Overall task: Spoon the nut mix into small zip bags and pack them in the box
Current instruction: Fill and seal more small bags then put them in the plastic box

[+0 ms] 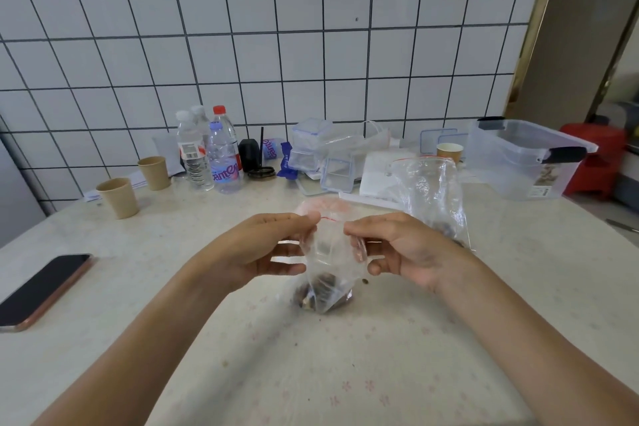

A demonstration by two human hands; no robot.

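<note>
— Sealing the small bag, by the look of it. Both hands hold it up over the middle of the table, with a little nut mix sunk to its bottom, which just about touches the tabletop.

— How are the hands set?

— The left hand pinches the red zip strip at the bag's top left corner, thumb and forefinger closed on it. The right hand pinches the top on the right side the same way. The other fingers curl loosely beside the bag's walls.

— Is the zip closed?

— I cannot tell; the strip between the two pinches is short and partly hidden. I judge the filling done for this bag and the closing in hand.

— And next?

— Running the pinch along the strip until it is pressed shut end to end, keeping the bag upright so nothing spills. Then it must travel to the clear box, far right on the table.

— Anything between?

— A bigger plastic bag stands just behind the right hand, with dark bits at its base, so the carry should pass over or around it. One loose crumb lies just beside the small bag.
</note>
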